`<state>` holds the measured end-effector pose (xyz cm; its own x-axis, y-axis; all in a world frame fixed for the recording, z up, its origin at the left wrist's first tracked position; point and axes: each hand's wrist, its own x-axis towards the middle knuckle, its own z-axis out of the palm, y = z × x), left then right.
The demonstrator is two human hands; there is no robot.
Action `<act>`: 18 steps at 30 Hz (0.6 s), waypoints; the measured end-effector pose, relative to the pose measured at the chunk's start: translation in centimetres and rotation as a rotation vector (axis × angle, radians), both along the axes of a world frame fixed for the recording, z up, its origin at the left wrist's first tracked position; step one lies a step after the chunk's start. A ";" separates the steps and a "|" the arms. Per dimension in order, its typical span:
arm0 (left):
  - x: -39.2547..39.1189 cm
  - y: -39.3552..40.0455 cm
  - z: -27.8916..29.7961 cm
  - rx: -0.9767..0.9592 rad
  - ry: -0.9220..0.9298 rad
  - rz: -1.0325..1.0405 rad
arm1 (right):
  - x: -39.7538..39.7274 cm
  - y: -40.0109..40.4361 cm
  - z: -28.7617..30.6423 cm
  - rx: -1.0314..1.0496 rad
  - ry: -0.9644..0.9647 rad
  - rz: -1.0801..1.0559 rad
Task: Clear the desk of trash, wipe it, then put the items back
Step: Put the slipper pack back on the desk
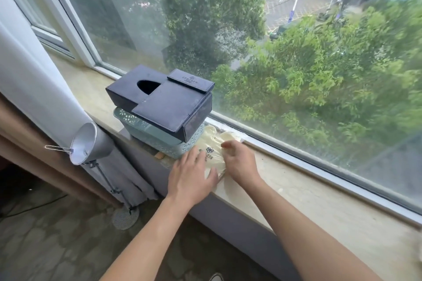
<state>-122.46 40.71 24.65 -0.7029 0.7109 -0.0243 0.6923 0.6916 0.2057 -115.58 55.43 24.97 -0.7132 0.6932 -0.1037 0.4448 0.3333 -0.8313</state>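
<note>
A pale yellow plastic bag [211, 146] with dark print lies on the stone window sill [296, 191], right of a teal perforated basket [157, 139]. A dark tissue box [164, 100] sits on top of that basket. My left hand [190, 175] lies flat on the bag's near left part, fingers straight. My right hand [239, 159] has its fingers curled and pinches the bag's right edge. Two rounded lumps of the bag [228, 136] bulge toward the window frame.
The window pane [274, 41] and its white frame [319, 157] run along the sill's far side. A curtain [34, 80] hangs at the left with a grey lamp [89, 143] below it. Floor lies beneath the sill's front edge.
</note>
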 end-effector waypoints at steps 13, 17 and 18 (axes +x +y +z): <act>1.7 2.5 -0.5 0.039 -0.092 -0.125 | 11.3 2.7 1.7 0.069 0.010 -0.186; 5.3 6.7 0.7 0.242 -0.392 -0.208 | 16.3 3.0 3.3 0.117 0.061 -0.292; 6.4 7.8 1.1 0.314 -0.486 -0.201 | 17.8 3.1 3.7 0.130 0.074 -0.327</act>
<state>-116.06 48.47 25.76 -0.5155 0.8535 -0.0759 0.5788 0.4121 0.7036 -97.76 58.53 28.71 -0.4538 0.8900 0.0439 0.4860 0.2885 -0.8250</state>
